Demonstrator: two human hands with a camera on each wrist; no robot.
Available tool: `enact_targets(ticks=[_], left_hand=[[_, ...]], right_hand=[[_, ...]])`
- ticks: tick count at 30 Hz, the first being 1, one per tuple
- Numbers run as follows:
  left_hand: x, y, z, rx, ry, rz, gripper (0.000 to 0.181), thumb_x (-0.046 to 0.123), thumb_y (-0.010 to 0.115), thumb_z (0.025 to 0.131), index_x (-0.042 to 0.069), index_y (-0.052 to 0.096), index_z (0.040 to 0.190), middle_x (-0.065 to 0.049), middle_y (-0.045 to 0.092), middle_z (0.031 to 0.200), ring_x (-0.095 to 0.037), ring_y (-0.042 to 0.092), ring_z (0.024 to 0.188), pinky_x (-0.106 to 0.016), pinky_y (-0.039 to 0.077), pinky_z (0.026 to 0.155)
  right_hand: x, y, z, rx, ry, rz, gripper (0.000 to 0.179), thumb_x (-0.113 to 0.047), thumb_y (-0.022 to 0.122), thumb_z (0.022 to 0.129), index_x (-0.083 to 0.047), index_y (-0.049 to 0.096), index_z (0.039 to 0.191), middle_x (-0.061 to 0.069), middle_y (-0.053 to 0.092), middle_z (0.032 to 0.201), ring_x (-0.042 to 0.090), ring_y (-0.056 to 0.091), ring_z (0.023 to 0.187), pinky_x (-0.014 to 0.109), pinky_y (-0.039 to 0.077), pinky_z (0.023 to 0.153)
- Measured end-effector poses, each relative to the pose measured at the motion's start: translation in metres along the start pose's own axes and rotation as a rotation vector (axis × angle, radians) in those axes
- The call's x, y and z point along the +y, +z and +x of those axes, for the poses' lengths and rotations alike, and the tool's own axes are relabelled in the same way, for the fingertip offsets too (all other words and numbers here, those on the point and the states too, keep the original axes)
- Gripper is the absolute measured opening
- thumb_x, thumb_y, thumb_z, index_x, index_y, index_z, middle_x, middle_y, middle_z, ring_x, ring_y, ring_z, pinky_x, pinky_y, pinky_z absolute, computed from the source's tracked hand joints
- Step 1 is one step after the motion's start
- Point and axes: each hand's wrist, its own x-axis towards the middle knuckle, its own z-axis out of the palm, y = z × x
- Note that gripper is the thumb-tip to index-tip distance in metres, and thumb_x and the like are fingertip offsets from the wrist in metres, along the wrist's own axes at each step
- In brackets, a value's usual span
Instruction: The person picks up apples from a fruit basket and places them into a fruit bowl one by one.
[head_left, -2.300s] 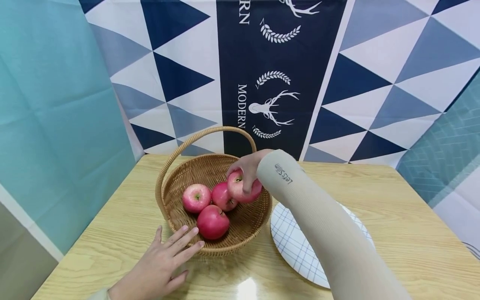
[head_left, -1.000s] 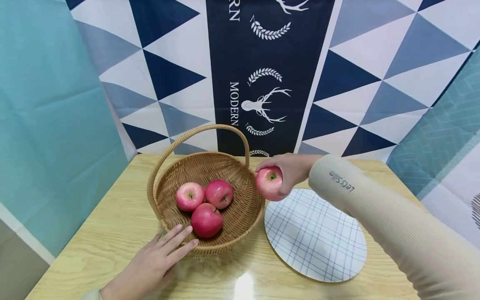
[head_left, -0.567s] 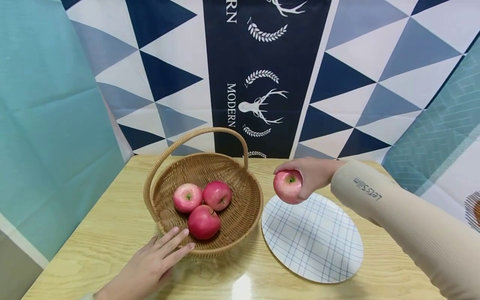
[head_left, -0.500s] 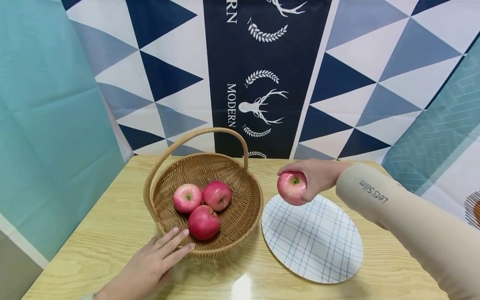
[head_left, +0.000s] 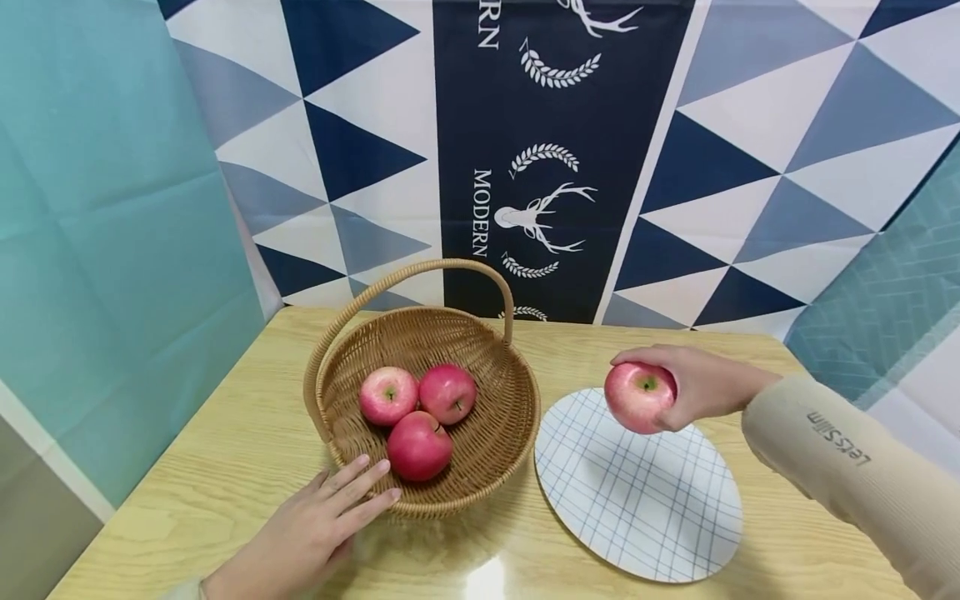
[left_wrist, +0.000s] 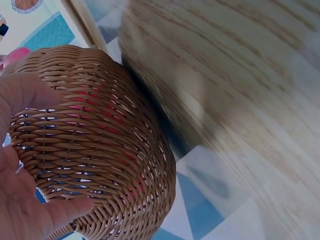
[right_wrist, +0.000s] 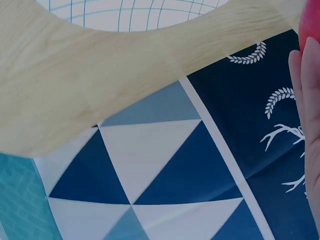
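My right hand (head_left: 697, 385) grips a pink-red apple (head_left: 639, 398) above the far part of a round white placemat (head_left: 652, 500) with blue checked lines. In the right wrist view only an edge of that apple (right_wrist: 311, 22) shows at the upper right, beside the fingers. A wicker basket (head_left: 480, 450) with a tall arched handle stands left of the placemat. Inside it sit three apples: a pale pink one (head_left: 388, 396), a red one (head_left: 447, 393) and a darker red one (head_left: 420, 447). My left hand (head_left: 307, 525) rests straight fingers on the basket's near left rim.
The wooden table (head_left: 187, 500) carries everything. Behind it hangs a patterned cloth (head_left: 555, 117) with triangles and deer heads, and a teal cloth (head_left: 112, 208) hangs at the left. A bright light reflection (head_left: 486, 577) lies near the front.
My right hand has lifted the apple out of the basket and carried it rightward over the placemat. The left hand has stayed at the rim; the head view shifted slightly.
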Motion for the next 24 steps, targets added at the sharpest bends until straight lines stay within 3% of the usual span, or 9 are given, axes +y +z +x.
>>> enact_targets(ticks=[9, 16, 24], left_hand=[[0.000, 0.002, 0.002, 0.031, 0.014, 0.005, 0.051, 0.022, 0.016, 0.101, 0.014, 0.056, 0.131, -0.012, 0.054, 0.134, -0.014, 0.015, 0.144, -0.050, 0.054, 0.066], [-0.001, -0.001, 0.001, 0.032, 0.009, 0.020, 0.051, 0.023, 0.016, 0.100, 0.014, 0.056, 0.130, -0.011, 0.053, 0.135, -0.013, 0.012, 0.144, -0.050, 0.054, 0.066], [0.000, 0.001, 0.000, 0.022, 0.010, 0.032, 0.050, 0.024, 0.017, 0.100, 0.014, 0.056, 0.130, -0.011, 0.051, 0.138, -0.014, 0.010, 0.145, -0.049, 0.054, 0.068]], right_hand=[[0.009, 0.010, -0.008, 0.158, 0.001, 0.027, 0.077, -0.024, 0.083, 0.058, -0.008, 0.053, 0.127, 0.005, 0.057, 0.113, 0.029, 0.050, 0.100, 0.029, 0.054, 0.064], [0.016, 0.021, -0.006, 0.330, 0.007, -0.044, 0.083, -0.024, 0.084, 0.060, -0.004, 0.049, 0.132, 0.014, 0.056, 0.119, 0.032, 0.050, 0.105, 0.027, 0.053, 0.066], [0.024, 0.033, -0.011, 0.363, 0.001, 0.069, 0.081, -0.018, 0.080, 0.062, -0.003, 0.047, 0.134, 0.015, 0.055, 0.121, 0.033, 0.048, 0.105, 0.028, 0.053, 0.066]])
